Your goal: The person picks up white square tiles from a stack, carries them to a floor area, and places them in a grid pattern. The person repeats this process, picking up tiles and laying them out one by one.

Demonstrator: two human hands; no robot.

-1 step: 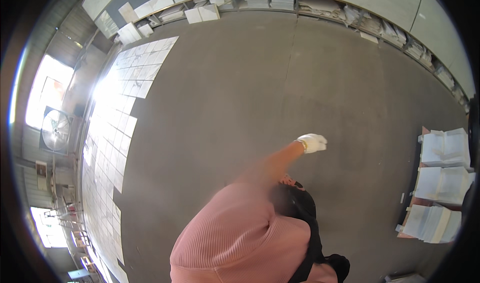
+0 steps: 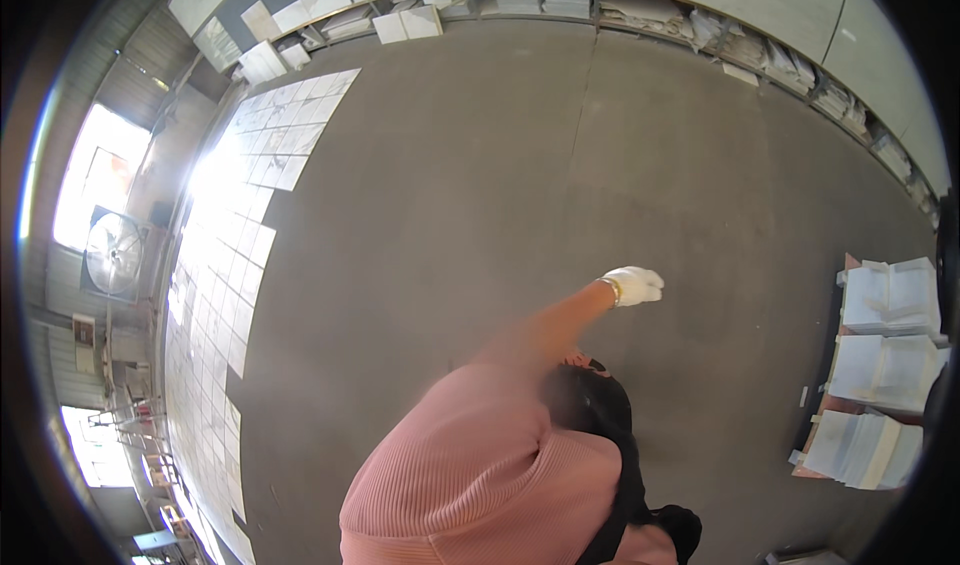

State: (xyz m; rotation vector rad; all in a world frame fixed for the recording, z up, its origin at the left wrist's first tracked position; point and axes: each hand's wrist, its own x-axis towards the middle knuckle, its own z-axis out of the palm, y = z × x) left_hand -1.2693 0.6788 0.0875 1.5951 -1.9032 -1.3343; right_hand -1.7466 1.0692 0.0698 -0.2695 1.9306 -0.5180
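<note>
My left hand (image 2: 637,286) wears a white glove with a yellowish cuff at the wrist. It reaches across in front of my body, above the grey floor (image 2: 480,185). The fingers look loosely curled together, and nothing shows in them. My bare forearm comes out of a pink ribbed sleeve (image 2: 450,455), beside a black garment (image 2: 605,405) worn over it. The hand touches nothing that I can see. My right hand is out of sight.
White marble-patterned tiles (image 2: 215,290) lie in rows at the left. Stacks of white slabs (image 2: 885,370) stand on pallets at the right. Along the far side runs a low shelf packed with tiles (image 2: 545,3). A large round fan (image 2: 113,252) stands by the left wall.
My left hand has moved very slightly to the right. The view has also shifted a little; the tiles and stacks are as they were.
</note>
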